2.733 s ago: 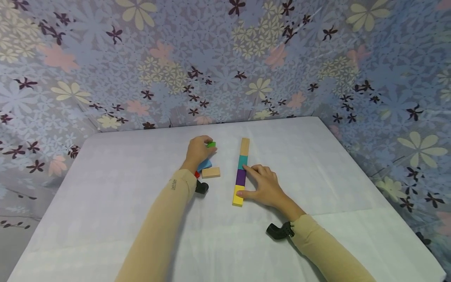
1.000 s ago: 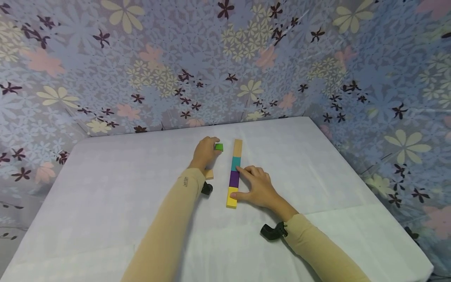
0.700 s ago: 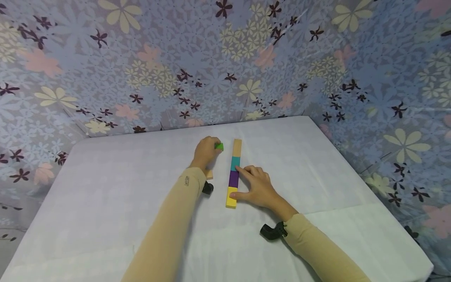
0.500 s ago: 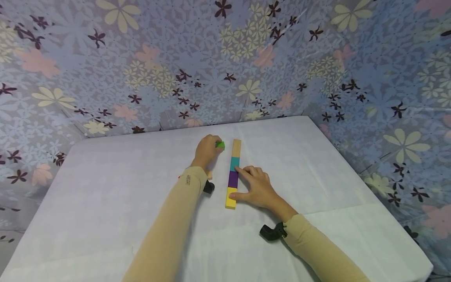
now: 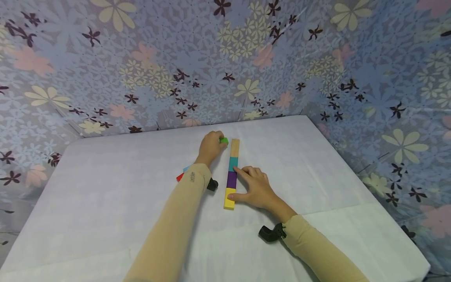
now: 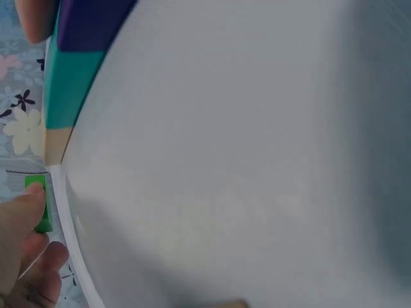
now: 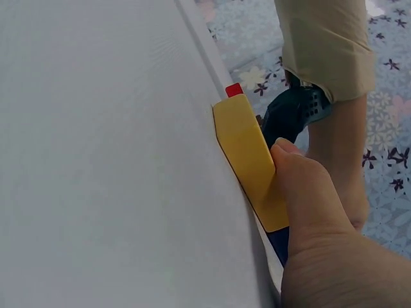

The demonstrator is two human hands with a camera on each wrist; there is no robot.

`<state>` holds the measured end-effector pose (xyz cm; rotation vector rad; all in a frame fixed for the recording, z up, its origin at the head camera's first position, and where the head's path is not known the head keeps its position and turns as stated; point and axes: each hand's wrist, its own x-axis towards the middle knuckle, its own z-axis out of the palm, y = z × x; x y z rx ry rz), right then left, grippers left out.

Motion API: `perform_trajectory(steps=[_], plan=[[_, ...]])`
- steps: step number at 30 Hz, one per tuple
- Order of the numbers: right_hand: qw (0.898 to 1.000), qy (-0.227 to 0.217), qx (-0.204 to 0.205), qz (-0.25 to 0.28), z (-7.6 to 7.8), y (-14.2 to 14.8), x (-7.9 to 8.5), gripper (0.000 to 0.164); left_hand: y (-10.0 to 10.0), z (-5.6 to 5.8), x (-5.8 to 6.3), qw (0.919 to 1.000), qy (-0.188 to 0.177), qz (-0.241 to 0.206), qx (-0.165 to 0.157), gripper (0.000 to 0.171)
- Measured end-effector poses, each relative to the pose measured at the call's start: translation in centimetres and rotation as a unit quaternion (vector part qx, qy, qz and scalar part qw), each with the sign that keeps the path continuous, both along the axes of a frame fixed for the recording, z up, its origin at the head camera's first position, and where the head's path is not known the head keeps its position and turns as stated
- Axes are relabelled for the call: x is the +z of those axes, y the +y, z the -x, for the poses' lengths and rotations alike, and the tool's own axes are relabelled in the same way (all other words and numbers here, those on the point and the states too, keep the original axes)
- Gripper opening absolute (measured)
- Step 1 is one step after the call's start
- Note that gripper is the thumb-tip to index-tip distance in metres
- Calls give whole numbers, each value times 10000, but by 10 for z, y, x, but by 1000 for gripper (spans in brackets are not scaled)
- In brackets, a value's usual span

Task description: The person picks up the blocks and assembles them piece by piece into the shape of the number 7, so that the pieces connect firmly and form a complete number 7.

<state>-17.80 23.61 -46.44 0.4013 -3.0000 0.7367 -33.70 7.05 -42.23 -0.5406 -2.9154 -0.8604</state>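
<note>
My left hand point(image 5: 210, 147) pinches a small green block point(image 5: 224, 140) between thumb and fingers, left of the far end of a row. That row runs lengthwise: a plain wooden block point(image 5: 235, 147) farthest, then a teal block point(image 5: 233, 163), a purple block point(image 5: 231, 179) and a yellow block point(image 5: 229, 203) nearest. My right hand point(image 5: 258, 190) lies along the row's right side. Its thumb touches the yellow block and its index fingertip is by the teal and purple blocks' joint. In the left wrist view, the green block point(image 6: 43, 223) appears under the thumb, apart from the row.
Left of the row, a red block point(image 5: 180, 177) and a light blue block point(image 5: 186, 169) are partly hidden by the left sleeve point(image 5: 169, 219). A white cloth covers the table point(image 5: 105, 188), which meets a floral backdrop point(image 5: 197, 58). Black cameras point(image 5: 269, 234) sit at the wrists.
My left hand has carried the green block rightward and away, closer to the row's far end. Its forearm now covers the loose wooden block and uncovers red and blue ones. The right hand stays put.
</note>
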Motion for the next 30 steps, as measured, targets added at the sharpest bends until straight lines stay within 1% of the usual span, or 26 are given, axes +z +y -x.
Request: perform_trajectory(steps=[6,12,18,22,25,30], plan=[[10000,8,-7,49,0,1,1,101,10,3,2,10000,26,19,93,31],[10000,24,8,45,-2,1,2,101,18,3,-2,9998,11,-131,142,27],[10000,-15,61,17,-3,0,2,101,24,3,-5,9987,169,-335,332,23],[9999,40,65,-66,-2,1,1,100,28,6,-6,9984,228,-394,349,22],[9998,74,90,-133,-2,1,0,99,30,7,-7,9983,167,-402,378,21],[9999,41,64,-147,-3,2,-1,99,34,7,-10,9976,-26,-453,522,19]])
